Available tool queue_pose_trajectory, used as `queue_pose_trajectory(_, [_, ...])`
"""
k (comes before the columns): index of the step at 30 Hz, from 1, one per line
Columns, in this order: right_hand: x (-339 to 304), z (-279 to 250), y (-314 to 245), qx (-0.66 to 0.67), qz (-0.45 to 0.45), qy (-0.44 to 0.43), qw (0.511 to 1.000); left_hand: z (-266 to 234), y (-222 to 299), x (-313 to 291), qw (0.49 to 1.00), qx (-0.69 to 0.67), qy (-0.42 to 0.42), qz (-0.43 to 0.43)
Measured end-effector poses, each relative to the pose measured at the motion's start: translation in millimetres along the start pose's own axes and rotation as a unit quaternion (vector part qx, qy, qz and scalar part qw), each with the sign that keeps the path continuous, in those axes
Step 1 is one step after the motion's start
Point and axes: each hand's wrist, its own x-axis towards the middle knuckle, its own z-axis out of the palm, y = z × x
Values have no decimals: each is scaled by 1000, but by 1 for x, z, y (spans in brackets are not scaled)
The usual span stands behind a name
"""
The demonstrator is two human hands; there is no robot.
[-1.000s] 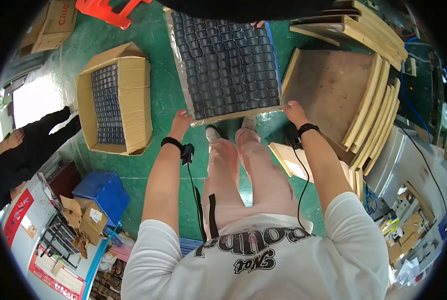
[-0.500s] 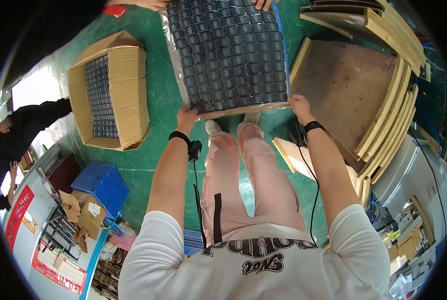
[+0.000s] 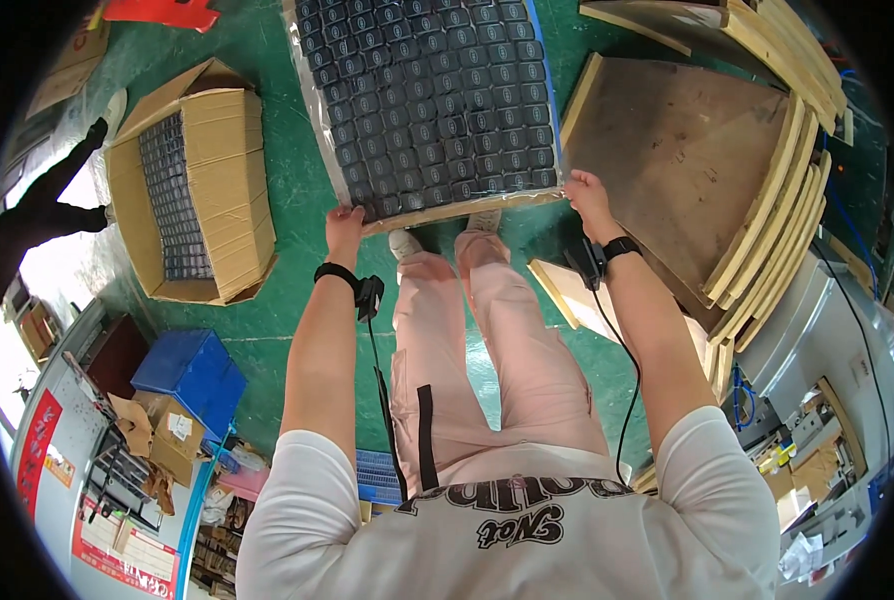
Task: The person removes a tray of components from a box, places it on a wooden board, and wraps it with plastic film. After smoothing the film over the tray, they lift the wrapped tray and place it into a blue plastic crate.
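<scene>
A large flat tray [image 3: 437,110] stretches away from me, packed with rows of small dark pieces with rounded corners. Clear plastic film covers it, and a blue strip runs along its right edge. My left hand [image 3: 344,238] is closed on the tray's near left corner. At the near right corner, the fingers of my right hand [image 3: 589,200] grip the edge. The tray's far end lies outside the picture.
An open cardboard box [image 3: 237,190] with dark pieces inside stands on the green floor [image 3: 297,160] at left. Stacked wooden boards [image 3: 687,150] rise on the right. A blue bin [image 3: 189,375] sits lower left. A person's dark-trousered legs [image 3: 52,205] show beyond the box.
The tray, with both my hands on it, has shifted left in the picture. The other person's hands at its far end have gone out of view. At far left, the dark-clothed person appears differently placed.
</scene>
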Motion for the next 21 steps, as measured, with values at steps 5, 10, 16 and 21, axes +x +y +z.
queue_pose_trajectory(5, [0, 0, -18, 25, 56, -51, 997, 0, 10, -8, 1000, -8, 3, -13])
queue_pose_trajectory(10, [7, 11, -17, -2, 50, -57, 997, -5, 9, -8, 999, -33, -19, -20])
queue_pose_trajectory(16, [14, 10, -6, -15, 5, -35, 999, -4, 10, -11, 998, -44, -35, -4])
queue_pose_trajectory(21, [8, 14, -14, -48, -5, -15, 999, -6, 6, -10, 996, -81, -48, -7])
